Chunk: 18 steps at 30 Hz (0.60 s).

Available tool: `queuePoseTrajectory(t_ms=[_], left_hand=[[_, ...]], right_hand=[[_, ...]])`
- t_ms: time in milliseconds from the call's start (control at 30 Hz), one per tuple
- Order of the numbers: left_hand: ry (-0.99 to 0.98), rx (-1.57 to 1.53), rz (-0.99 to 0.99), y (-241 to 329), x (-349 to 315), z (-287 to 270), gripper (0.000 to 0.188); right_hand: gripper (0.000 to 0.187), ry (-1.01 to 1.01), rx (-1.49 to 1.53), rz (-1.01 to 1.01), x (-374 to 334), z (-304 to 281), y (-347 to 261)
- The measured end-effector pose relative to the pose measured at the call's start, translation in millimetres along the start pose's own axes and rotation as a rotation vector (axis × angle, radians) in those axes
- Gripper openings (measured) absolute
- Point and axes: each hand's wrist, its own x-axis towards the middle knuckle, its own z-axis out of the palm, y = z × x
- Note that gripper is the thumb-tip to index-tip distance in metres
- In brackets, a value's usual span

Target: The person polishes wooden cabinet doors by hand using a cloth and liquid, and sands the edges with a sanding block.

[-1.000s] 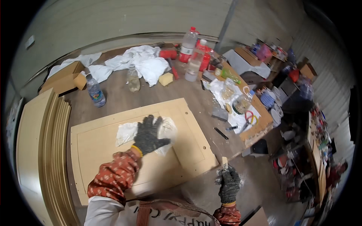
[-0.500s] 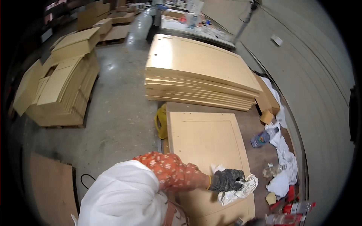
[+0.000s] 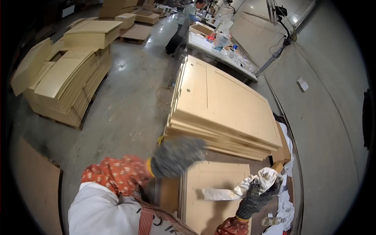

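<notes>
My left hand (image 3: 178,155), in a dark grey glove with a yellow cuff, is raised by the near left corner of the stack of cream panels (image 3: 231,103). Motion smears its fingers, and I see nothing held in them. My right hand (image 3: 254,199), gloved alike, grips a bunched white rag (image 3: 267,178) above the right side of a single cream panel (image 3: 209,182). One end of the cloth trails leftward over that panel, which lies flat on the bench in front of me.
A clear plastic bottle (image 3: 273,221) and white cloths (image 3: 287,207) lie along the bench's right edge by the wall. Another panel stack (image 3: 74,86) stands on a pallet at left. A person (image 3: 186,23) works at a cluttered table (image 3: 219,49) at the far end.
My left hand has left the rag on the panel and swung up and left toward the stack. The rag is now lifted in my right hand. The view has shifted and tilted.
</notes>
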Motion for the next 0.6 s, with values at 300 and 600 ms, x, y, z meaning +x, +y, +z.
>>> queuePoseTrajectory(t_ms=[300, 600], left_hand=[[0.067, 0.053, -0.187, -126, 30, -10, 0.025], [-0.008, -0.120, -0.393, -117, 15, 2, 0.032]], right_hand=[[0.052, -0.618, 0.177, -0.276, 123, 223, -83], [0.026, -0.936, -0.281, -0.604, 117, 365, -83]])
